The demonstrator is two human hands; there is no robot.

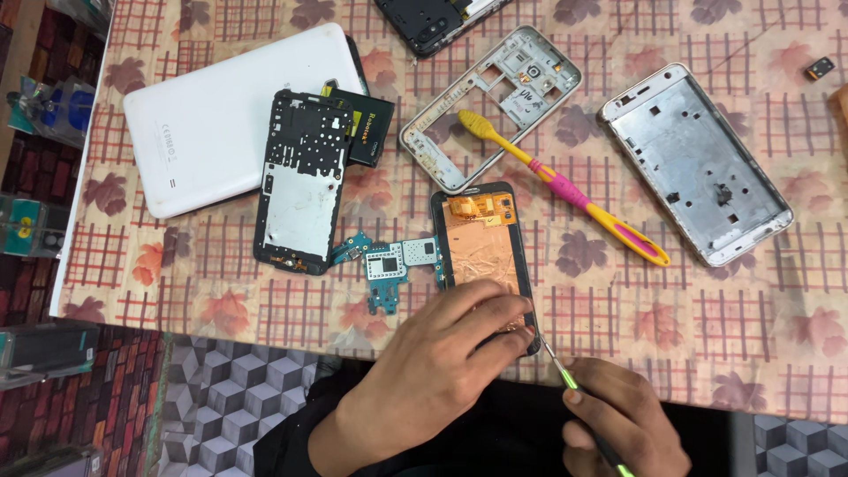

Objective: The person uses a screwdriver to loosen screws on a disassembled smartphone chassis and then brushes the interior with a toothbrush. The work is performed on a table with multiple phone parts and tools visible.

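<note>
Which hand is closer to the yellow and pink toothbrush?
Right. The right hand, holding a thin tool, sits below the toothbrush; the left hand rests on the opened phone, farther left.

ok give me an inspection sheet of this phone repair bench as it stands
surface: table under a leaf and check patterned cloth, near edge by the person
job's things: opened phone with copper-coloured inner shield, lower end under the left hand; thin green-handled metal tool, tip at the phone's lower right corner
clutter: yellow and pink toothbrush, white tablet lying face down, black mid-frame, two silver phone frames, teal circuit board, black battery
grippers: left hand pressing the phone down; right hand gripping the tool
cables: nothing seen
surroundings: cube-patterned floor, packaged goods at left
</note>
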